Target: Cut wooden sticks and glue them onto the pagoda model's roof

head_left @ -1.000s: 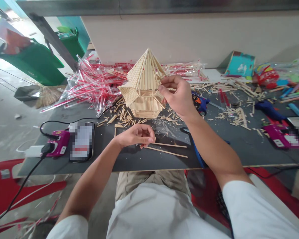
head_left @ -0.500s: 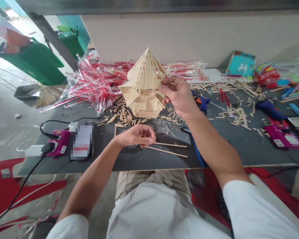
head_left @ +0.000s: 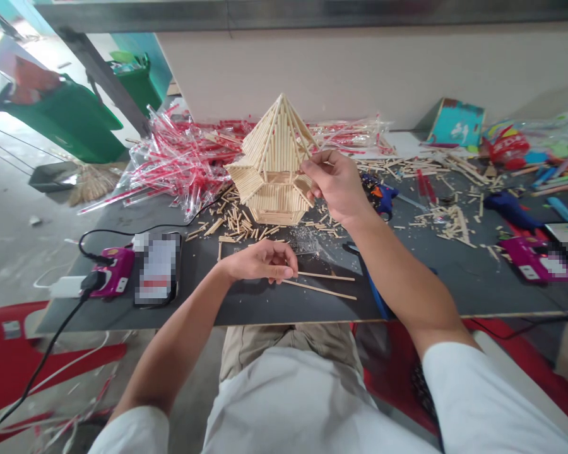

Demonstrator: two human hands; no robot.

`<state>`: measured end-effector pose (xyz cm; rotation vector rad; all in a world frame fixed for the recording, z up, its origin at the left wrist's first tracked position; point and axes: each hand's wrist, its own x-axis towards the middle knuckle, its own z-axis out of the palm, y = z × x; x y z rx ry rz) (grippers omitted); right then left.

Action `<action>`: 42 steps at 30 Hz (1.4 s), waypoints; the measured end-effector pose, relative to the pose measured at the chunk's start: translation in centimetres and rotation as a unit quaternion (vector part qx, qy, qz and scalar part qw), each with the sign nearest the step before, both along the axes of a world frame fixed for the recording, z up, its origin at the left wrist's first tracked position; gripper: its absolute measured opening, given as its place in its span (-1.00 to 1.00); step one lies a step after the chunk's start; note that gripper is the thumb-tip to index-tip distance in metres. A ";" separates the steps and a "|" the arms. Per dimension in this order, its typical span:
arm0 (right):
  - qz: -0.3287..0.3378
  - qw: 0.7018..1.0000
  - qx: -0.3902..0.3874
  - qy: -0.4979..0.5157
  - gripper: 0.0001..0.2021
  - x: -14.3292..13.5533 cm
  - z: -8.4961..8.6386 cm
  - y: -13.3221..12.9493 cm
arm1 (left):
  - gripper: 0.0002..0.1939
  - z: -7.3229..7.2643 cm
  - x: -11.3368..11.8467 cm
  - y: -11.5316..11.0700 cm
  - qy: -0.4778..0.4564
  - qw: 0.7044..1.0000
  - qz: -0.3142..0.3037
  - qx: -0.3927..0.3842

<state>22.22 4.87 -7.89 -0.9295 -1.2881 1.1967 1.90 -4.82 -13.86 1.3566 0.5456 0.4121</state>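
Note:
A pavilion-like model of thin wooden sticks (head_left: pixel 278 135), with a pointed roof, stands upright at the middle of the table. On its right side, my right hand (head_left: pixel 336 186) has thumb and fingers closed at the edge just below the roof, partly hiding that side. My left hand (head_left: pixel 264 260) lies low in front of the model, fingers curled toward the thumb; whatever is between them, if anything, is hidden. Two long wooden sticks (head_left: pixel 325 290) lie on the table beside it, their left ends by the fingertips.
Short stick offcuts (head_left: pixel 236 221) surround the model's base. Plastic-wrapped red-tipped sticks (head_left: pixel 170 157) are heaped behind left. A phone (head_left: pixel 157 270) and purple power socket (head_left: pixel 113 271) sit left. Blue-handled pliers (head_left: pixel 377 287) lie under my right forearm; a blue glue gun (head_left: pixel 383 194) is beyond.
My left hand has shifted very slightly to the right. My right hand stays at the model's right side, its fingers a little changed in pose. The model stands where it was.

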 end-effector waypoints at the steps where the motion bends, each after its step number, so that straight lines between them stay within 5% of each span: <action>1: -0.004 1.000 0.001 -0.002 -0.62 0.0 0.0 0.0 | -0.65 -0.1 0.0 0.0 0.003 1.000 0.001 0.001; 8: -0.037 0.998 0.029 -0.029 -0.59 -0.1 -0.1 0.0 | -0.64 -0.5 0.0 0.1 0.013 1.000 0.012 0.008; 30: 0.021 1.000 -0.002 0.018 -0.62 0.2 -0.1 0.4 | -0.59 -0.8 -0.1 0.4 0.047 0.999 -0.007 0.015; 36: 0.002 0.999 0.031 -0.041 -0.62 0.4 -0.1 0.2 | -0.59 -0.8 -0.1 0.3 0.053 0.998 -0.009 0.017; 42: -0.029 0.972 0.100 -0.209 -0.67 3.7 1.2 1.1 | -0.59 -0.9 0.0 0.4 0.053 0.998 0.000 0.023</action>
